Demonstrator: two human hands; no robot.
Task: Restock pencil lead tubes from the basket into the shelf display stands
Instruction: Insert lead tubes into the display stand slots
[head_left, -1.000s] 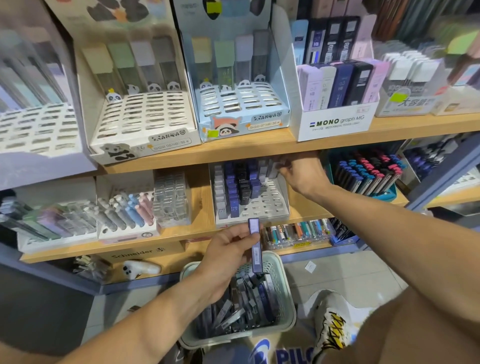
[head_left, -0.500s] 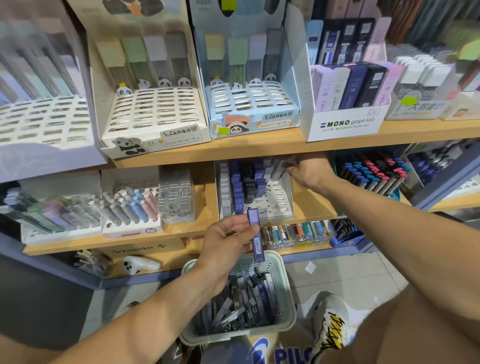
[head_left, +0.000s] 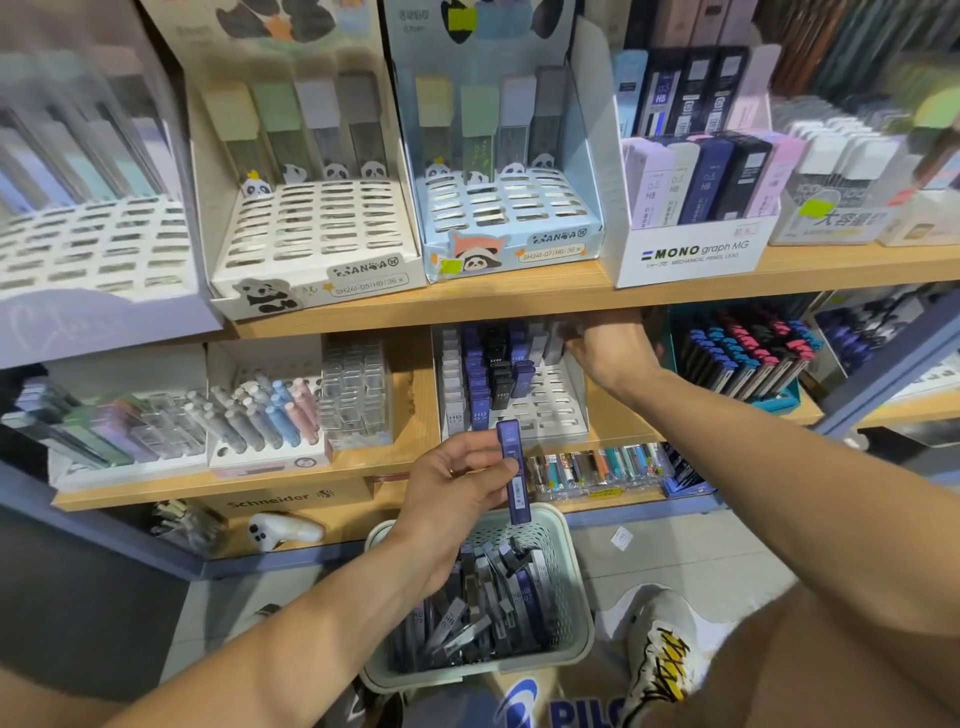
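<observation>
Head view: left hand (head_left: 457, 488) fingers pinch purple lead tube (head_left: 513, 470) upright, cap up; right hand's (head_left: 613, 348) fingers hidden.

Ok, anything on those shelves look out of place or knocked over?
One thing: a white panda-faced gadget lies on its side, loose on the bottom shelf, outside any stand. The tubes in the basket are jumbled, which suits loose stock. The tubes in the stand by the right hand stand upright. Nothing looks spilled or damaged.

Head view, angled downward, close to shelves (head_left: 519, 299)
</observation>
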